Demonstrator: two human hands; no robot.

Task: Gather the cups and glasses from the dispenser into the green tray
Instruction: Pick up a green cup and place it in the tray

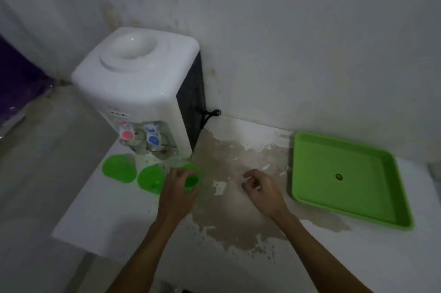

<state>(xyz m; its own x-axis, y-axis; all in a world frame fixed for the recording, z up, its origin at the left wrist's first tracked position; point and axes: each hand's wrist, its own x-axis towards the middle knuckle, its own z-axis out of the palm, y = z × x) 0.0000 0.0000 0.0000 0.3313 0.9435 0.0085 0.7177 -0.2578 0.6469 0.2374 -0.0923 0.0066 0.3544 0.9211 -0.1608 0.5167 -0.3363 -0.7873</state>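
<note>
Item, dispenser (143, 92): white, set in the corner of the counter (238, 233), red and blue taps facing us. We count two clear glasses (140, 144) under the taps, on the drip ledge; blur keeps us from being sure of their number.

Item, green cups: three on the counter just in front of the dispenser. The leftmost green cup (119, 168) and the middle green cup (151, 179) stand free. The rightmost green cup (192, 178) is within our left hand (179, 187), whose fingers are wrapped round its side; whether it has left the counter we cannot tell.

Item, right hand (260, 187): empty, fingers loosely curled, hovering above the worn patch of counter between cups and tray.

Item, green tray (310, 197): well to the right, against the wall, holding nothing.

Step in hand, by our judgement: the first pickup, nothing yet gathered. The next move calls for carrying this cup rightward across the counter and setting it upright in the tray, perhaps passed to the right hand, which is nearer.
</note>
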